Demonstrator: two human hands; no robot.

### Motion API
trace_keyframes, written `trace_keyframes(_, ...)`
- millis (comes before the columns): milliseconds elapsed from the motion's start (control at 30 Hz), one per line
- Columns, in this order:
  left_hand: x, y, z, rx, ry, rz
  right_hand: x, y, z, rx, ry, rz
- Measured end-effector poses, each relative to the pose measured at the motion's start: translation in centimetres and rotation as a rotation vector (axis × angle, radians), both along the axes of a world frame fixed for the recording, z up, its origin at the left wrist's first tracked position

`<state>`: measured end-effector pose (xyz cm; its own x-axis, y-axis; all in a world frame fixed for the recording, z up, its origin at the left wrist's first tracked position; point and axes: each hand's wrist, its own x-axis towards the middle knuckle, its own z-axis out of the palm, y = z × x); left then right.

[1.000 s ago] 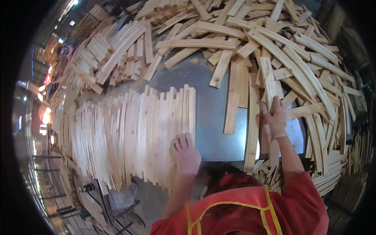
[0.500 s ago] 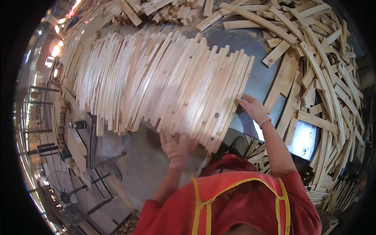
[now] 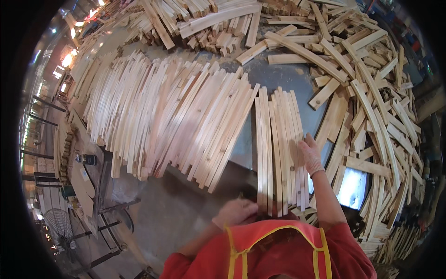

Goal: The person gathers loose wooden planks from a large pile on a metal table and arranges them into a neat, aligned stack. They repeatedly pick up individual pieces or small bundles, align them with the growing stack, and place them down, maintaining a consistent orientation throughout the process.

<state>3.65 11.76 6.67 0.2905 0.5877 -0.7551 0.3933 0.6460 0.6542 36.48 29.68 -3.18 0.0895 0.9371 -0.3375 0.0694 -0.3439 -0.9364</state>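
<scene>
1. Nearest, the person's red apron [image 3: 246, 230] with yellow trim fills the near edge; the forearms reach away from it, the left one smeared by blur.
2. At the near left, a wire-cage fan [image 3: 60, 228] stands by the grey floor [image 3: 162, 228], dim and partly lost in the dark rim.
3. The left hand [image 3: 236, 211] is just left of the near ends of a small group of wooden strips [image 3: 278, 153]. Its fingers look bent but are blurred; whether they touch or pinch a strip cannot be told.
4. The right hand [image 3: 310, 154] lies against the group's right side, fingers pointing far. Its fingertips are hard to make out, so whether it pinches or only presses cannot be told.
5. The small group lies between the hands, long axis running near to far; its right-hand strips lean slightly left at their far ends. Its near ends reach close to the apron.
6. To the left, a wide row of strips [image 3: 186, 125] slants, far ends to the right. A wedge-shaped gap separates it from the small group, narrowing at the far end.
7. To the right, loose boards [image 3: 383, 132] point many ways, overlapping and hiding one another.
8. Farthest, past the bare grey tabletop [image 3: 290, 74], stacked pieces [image 3: 220, 23] are cut off by the upper edge.
</scene>
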Motion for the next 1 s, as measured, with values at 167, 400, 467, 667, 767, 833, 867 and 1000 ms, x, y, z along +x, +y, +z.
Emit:
trace_keyframes(167,2.1,13.1,-2.6,0.270,0.387,0.112,0.4,3.1,2.9,-0.053,-0.524,0.265)
trace_keyframes(400,11.4,20.3,-6.4,0.419,0.666,0.175,0.4,6.6,6.0,-0.464,-0.171,0.269)
trace_keyframes(467,12.1,21.0,-4.3,0.493,0.639,0.166,1.2,6.7,6.6,-0.287,-0.036,0.170)
trace_keyframes(667,13.5,23.8,8.2,1.327,0.434,0.452,2.7,8.0,21.1,0.403,-0.007,0.064)
trace_keyframes(767,12.5,24.0,14.6,1.515,0.217,0.524,2.3,6.3,25.8,0.723,-0.019,-0.050)
trace_keyframes(833,10.9,22.8,14.8,1.510,0.107,0.465,4.4,5.1,24.8,0.673,-0.215,0.073)
trace_keyframes(867,10.1,22.3,12.4,1.564,0.093,0.424,4.7,4.1,23.9,0.647,-0.310,0.133)
trace_keyframes(1000,5.3,19.3,2.2,1.454,0.334,-0.088,4.9,-1.6,8.9,0.235,0.069,0.102)
